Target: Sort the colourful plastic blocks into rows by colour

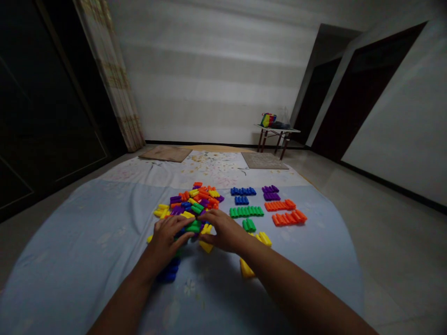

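A mixed pile of orange, purple, yellow, green and blue plastic pieces lies on the blue part of the tablecloth. At its near edge, my left hand has its fingers curved around the left side of some green pieces. My right hand reaches in from the right, thumb and fingers apart, beside yellow pieces. Whether either hand grips a piece is unclear. To the right lie rows of blue, green, purple and orange pieces. Blue pieces sit beside my left wrist.
Yellow pieces lie partly under my right forearm. A brown board and a greyish mat rest at the table's far edge. Beyond stands a small table with a colourful bag on it.
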`<state>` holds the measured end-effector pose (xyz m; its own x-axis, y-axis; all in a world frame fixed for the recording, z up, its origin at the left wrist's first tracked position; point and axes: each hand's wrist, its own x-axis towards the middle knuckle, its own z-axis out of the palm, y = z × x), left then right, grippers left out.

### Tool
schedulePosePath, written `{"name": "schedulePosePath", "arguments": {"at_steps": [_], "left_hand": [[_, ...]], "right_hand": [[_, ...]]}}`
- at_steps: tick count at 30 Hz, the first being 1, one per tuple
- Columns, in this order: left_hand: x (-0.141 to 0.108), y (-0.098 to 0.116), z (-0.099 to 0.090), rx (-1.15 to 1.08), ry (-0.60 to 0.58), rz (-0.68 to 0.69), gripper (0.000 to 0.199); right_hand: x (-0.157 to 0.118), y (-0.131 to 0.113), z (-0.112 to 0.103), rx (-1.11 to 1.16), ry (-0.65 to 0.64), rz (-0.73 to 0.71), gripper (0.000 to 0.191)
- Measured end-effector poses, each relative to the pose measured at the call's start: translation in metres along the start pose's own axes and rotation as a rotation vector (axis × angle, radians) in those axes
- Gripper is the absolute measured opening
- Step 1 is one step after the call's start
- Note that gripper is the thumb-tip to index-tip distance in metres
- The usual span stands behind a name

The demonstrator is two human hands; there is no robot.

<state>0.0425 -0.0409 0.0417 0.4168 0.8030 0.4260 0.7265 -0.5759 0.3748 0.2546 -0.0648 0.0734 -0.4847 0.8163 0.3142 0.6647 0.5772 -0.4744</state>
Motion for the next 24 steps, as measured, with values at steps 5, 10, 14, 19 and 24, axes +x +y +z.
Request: {"name": "schedulePosePath", "arguments": {"at_steps": [5,10,14,19,24], "left_hand": [[0.0,0.005,0.005,-0.005,-0.016,0.048,0.043],[-0.002,-0.004,0.001,0.029,0.11,-0.019,0.043],[-0.002,-0.021,-0.009,0.052,0.304,-0.126,0.038],[-0.005,-0.042,-0.008,0.038,0.4,-0.333,0.039],[-0.008,-0.047,-0.008,-0.01,0.377,-0.58,0.039]], "right_hand": [[0.003,-0.001,0.006,-0.023,0.002,-0.003,0.037],[-0.009,0.021,-0.016,-0.081,0.081,0.078,0.035],[-0.03,0.054,-0.051,-0.119,0.11,0.277,0.038],[-0.069,0.089,-0.077,-0.206,0.093,0.455,0.033],[-0.094,0.109,-0.071,-0.221,0.014,0.569,0.031]]}}
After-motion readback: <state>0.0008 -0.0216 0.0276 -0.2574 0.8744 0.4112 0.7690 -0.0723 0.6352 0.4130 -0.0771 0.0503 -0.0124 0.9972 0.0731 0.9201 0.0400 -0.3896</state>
